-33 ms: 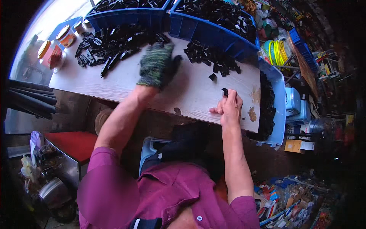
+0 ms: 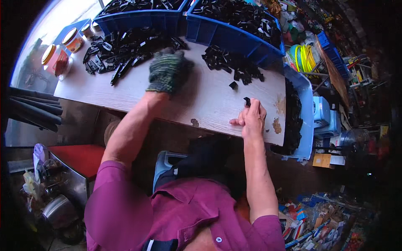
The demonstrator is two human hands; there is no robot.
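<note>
My left hand (image 2: 168,72), in a green and black knitted glove, is over the table just in front of the left pile of long black plastic pieces (image 2: 132,47). Its fingertips are turned away and smeared, so their grip cannot be made out. Bare, my right hand (image 2: 253,119) pinches a small black plastic piece (image 2: 247,101) between thumb and fingers above the table's right part. One loose black piece (image 2: 233,85) lies beyond it, in front of a second pile of short black pieces (image 2: 230,65).
Two blue crates (image 2: 234,35) full of black parts stand along the back of the pale table (image 2: 109,93). A light blue tub (image 2: 307,113) of black pieces adjoins the right edge. Lidded jars (image 2: 73,40) stand at the back left. A red-topped cabinet (image 2: 79,159) is at lower left.
My gloved left hand has shifted slightly left, and its dark thumb side now sits closer in. My right hand keeps its place with the small black piece.
</note>
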